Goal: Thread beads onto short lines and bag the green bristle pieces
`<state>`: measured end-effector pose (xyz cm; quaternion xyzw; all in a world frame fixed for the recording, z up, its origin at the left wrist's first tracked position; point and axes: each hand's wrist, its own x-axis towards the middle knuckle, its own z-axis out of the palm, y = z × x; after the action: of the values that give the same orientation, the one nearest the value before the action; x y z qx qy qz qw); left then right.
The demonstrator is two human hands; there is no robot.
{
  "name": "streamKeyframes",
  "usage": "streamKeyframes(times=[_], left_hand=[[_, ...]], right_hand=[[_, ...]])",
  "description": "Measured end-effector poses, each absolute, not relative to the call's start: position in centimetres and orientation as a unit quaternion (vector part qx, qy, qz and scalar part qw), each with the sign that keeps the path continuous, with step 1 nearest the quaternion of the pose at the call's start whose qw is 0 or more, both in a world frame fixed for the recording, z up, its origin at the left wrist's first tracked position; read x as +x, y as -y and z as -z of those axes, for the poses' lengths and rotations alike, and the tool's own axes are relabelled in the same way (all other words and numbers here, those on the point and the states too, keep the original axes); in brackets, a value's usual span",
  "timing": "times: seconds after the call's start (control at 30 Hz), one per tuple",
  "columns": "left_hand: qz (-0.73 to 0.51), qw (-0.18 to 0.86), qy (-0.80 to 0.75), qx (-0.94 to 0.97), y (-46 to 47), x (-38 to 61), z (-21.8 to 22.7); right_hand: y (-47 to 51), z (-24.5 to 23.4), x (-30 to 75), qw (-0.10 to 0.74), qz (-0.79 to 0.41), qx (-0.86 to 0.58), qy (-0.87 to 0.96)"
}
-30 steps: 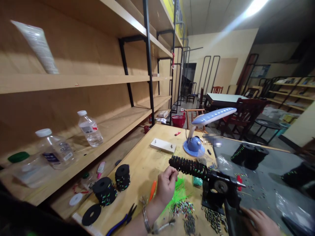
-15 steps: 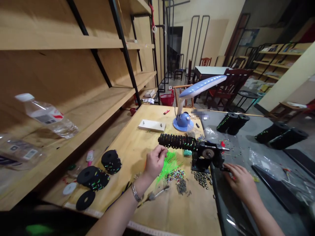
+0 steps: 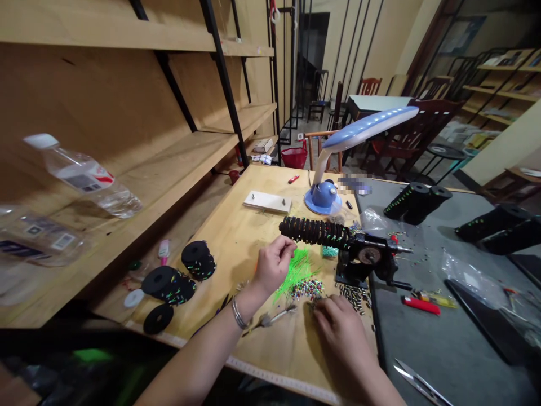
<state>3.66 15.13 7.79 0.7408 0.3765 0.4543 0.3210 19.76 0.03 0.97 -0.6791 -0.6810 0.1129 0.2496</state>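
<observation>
My left hand is closed in a pinch just below the free end of a roll of black foam discs mounted on a black hand-cranked winder. What sits between its fingertips is too small to make out. Over the pile of small dark metal pieces, my right hand has its fingers bent down and drawn together, mostly covering that pile. Between the hands lie bright green strands and a heap of multicoloured beads. Short dark tubular pieces lie beside the winder's base.
A blue desk lamp and a white board with two pins stand farther back. Black foam spools sit at left. On the grey mat are a red lighter, scissors and more black rolls.
My right hand has let go of the winder's crank and moved left to the small metal pieces. My left hand stays pinched by the roll's end. The view has shifted slightly.
</observation>
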Motion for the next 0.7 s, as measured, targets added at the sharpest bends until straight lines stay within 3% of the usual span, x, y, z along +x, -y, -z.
streamKeyframes(times=[0.53,0.7], left_hand=[[-0.452,0.329,-0.377,0.739,-15.2,3.9,-8.0],[-0.452,0.334,-0.375,0.737,-15.2,3.9,-8.0]], right_hand=[[-5.1,-3.0,18.5,0.025,-0.084,-0.714,0.694],[-5.3,-3.1,17.7,0.007,-0.093,-0.725,0.683]])
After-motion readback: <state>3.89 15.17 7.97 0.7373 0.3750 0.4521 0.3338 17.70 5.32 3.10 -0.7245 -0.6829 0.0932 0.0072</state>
